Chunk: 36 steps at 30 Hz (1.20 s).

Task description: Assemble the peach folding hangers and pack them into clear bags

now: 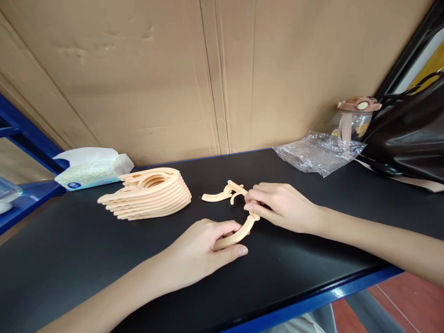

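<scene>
A beige plastic folding hanger [239, 235] is held between my two hands above the black table. My left hand [204, 247] wraps around its curved arm, thumb on the near side and fingers on the far side. My right hand [277, 203] pinches it around the joint at the arm's upper end, hiding part of that joint. Just beyond my right fingers, a curved beige piece [215, 197] and a small hook show; I cannot tell whether they all belong to the held hanger. Left of my hands lies a neat stack of folded beige hangers [152, 199].
A tissue pack [93, 171] stands at the back left. Crumpled clear plastic [315, 155] lies at the back right, before a drinking bottle [359, 120] and a black bag [409, 134]. Cardboard [156, 83] walls off the back. The table's blue front edge [347, 293] runs close below.
</scene>
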Each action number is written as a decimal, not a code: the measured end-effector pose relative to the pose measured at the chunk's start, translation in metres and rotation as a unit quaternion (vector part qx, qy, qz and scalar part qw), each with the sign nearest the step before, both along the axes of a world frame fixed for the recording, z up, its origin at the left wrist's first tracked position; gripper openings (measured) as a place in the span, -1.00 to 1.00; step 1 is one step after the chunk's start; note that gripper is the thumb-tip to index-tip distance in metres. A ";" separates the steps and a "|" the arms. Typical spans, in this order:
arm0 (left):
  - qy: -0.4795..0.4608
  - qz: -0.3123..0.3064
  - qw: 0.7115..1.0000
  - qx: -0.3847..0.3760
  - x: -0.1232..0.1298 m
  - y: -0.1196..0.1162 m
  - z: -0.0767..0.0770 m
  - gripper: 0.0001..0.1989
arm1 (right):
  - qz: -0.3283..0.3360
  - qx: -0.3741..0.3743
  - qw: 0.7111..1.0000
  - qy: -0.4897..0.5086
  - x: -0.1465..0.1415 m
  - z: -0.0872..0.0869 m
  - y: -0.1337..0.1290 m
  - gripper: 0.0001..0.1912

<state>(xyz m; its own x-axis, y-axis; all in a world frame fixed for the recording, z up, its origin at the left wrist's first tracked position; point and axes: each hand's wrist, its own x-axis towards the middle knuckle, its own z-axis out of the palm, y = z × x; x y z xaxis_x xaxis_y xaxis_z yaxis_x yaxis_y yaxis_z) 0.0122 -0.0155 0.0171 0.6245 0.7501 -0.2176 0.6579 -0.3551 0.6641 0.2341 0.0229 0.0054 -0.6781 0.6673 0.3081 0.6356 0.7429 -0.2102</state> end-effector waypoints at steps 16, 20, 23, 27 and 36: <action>0.027 0.028 0.985 0.171 -0.004 0.003 -0.012 -0.84 | -0.072 0.007 0.997 -0.003 0.004 -0.007 0.009 -0.85; 0.042 0.054 0.969 0.236 -0.007 0.008 -0.014 -0.84 | -0.063 0.038 0.997 -0.023 0.005 -0.009 0.012 -0.83; 0.038 0.069 0.965 0.251 -0.007 0.011 -0.014 -0.83 | -0.056 0.053 0.996 -0.039 0.005 -0.010 0.013 -0.82; 0.040 0.092 0.960 0.263 -0.006 0.011 -0.015 -0.83 | -0.074 0.060 0.994 -0.054 0.005 -0.009 0.013 -0.83; 0.043 0.105 0.963 0.244 -0.007 0.012 -0.015 -0.89 | -0.097 0.046 0.993 -0.053 0.007 -0.008 0.012 -0.70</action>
